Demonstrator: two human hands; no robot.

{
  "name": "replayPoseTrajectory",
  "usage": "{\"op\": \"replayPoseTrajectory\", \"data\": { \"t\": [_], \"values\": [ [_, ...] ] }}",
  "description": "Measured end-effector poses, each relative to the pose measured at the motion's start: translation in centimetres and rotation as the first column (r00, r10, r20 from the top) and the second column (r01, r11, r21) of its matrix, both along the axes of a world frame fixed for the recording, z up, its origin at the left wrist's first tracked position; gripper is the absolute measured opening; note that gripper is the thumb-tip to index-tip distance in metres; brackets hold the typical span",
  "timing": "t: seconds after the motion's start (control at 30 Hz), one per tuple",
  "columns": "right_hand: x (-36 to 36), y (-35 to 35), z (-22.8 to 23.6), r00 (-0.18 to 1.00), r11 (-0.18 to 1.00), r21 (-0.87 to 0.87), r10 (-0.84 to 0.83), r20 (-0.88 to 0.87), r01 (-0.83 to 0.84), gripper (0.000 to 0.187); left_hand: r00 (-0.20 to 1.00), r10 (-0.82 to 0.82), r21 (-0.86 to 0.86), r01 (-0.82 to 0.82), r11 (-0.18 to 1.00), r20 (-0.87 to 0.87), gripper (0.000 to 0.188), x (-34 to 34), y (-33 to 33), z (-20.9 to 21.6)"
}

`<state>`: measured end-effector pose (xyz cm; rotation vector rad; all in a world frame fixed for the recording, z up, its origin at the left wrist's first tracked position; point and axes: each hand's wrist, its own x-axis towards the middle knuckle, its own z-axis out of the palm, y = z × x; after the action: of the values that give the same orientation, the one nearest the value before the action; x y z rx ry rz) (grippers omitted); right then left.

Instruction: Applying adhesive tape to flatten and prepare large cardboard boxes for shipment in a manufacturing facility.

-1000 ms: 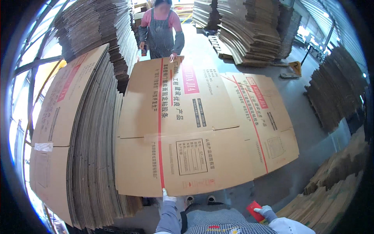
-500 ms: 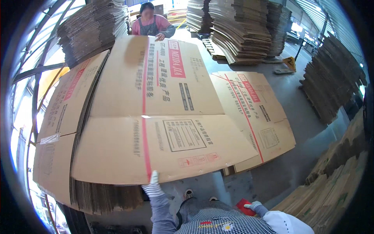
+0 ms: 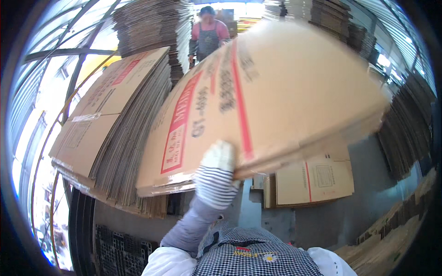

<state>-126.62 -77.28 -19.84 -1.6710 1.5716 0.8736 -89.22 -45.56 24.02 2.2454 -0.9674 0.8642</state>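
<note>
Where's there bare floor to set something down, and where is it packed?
Bare grey floor lies between the low cardboard stack and the dark stack at right, and nearer, between the low stack and the apron. It's crowded at left: flat-box stack, black pallet. The cardboard in the left hand hides the middle.

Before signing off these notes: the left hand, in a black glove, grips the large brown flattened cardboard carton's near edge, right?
Wrong colour: the head view shows the left hand in a white glove with dark stripes, gripping the near edge of the carton.
</note>
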Motion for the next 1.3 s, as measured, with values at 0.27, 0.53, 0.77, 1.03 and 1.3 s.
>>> {"op": "replayPoseTrajectory", "data": {
  "t": [0.27,0.53,0.77,1.03,1.3],
  "values": [
    [3.2,-1.1,3.4,0.986,0.986,-0.046,0.163,0.031,-0.161,0.076,0.984,0.105,0.661,0.017,0.75,-0.145,0.038,2.5,-3.3,-31.3],
    [-1.3,-6.7,-2.9,0.977,0.997,0.033,0.061,0.203,-0.069,0.061,0.1,0.668,0.667,0.259,0.698,-0.737,0.047,-4.7,6.8,-46.6],
    [-1.6,-6.3,-2.1,0.996,0.997,0.018,0.076,0.038,-0.077,0.048,-0.135,0.381,0.36,0.153,0.92,-0.915,0.041,-8.1,10.5,-54.3],
    [4.0,-5.3,0.0,0.99,0.992,0.009,0.129,0.06,-0.13,0.049,0.255,0.296,0.345,0.173,0.922,-0.92,0.038,-5.7,11.3,-57.2],
    [6.7,-5.6,-0.3,0.99,0.994,-0.014,0.113,0.083,-0.113,0.05,-0.293,0.007,0.118,-0.362,0.924,-0.956,0.03,-4.1,8.1,-58.3]
  ]
}}
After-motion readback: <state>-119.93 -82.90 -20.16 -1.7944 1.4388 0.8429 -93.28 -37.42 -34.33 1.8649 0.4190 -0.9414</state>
